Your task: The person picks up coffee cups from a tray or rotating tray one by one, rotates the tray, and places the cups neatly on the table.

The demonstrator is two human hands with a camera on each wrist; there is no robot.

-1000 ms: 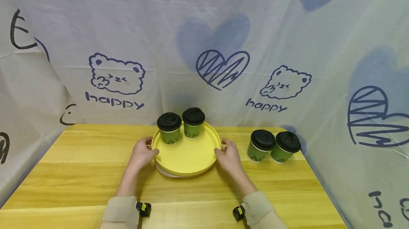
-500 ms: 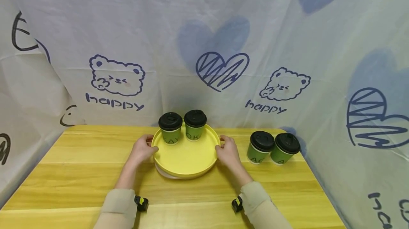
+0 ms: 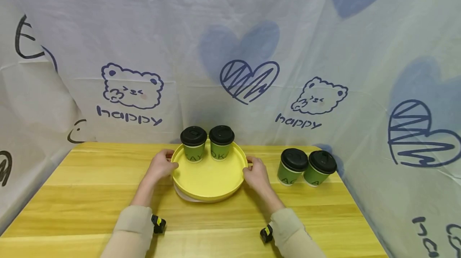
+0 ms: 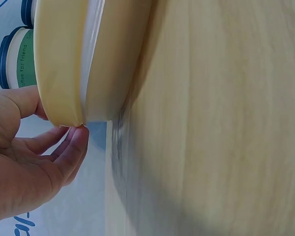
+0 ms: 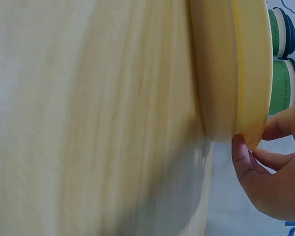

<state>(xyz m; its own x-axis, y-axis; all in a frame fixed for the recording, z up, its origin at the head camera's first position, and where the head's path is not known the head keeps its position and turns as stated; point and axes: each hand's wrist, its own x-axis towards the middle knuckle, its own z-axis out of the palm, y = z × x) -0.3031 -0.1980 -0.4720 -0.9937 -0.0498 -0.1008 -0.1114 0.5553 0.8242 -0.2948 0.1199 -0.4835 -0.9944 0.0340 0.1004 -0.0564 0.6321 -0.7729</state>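
In the head view a round yellow tray (image 3: 209, 176) with a low rim sits over a pale round base (image 3: 187, 197), which shows below its front edge. Two green paper cups with black lids stand upright at the tray's back, a left cup (image 3: 193, 152) and a right cup (image 3: 220, 150). My left hand (image 3: 161, 166) pinches the tray's left edge, thumb over the rim and fingers under it, as the left wrist view also shows. At the opposite edge my right hand (image 3: 257, 173) holds the tray the same way.
Two more lidded green cups, a nearer-left one (image 3: 291, 172) and a right one (image 3: 317, 176), stand side by side on the wooden table (image 3: 90, 194), right of the tray. Behind the table hangs a printed white cloth (image 3: 191, 50), with another stretch along the right side.
The two cups on the tray have shifted slightly to the right, as if the tray turned a little clockwise. Both hands keep hold of its edges. The view has shifted slightly.
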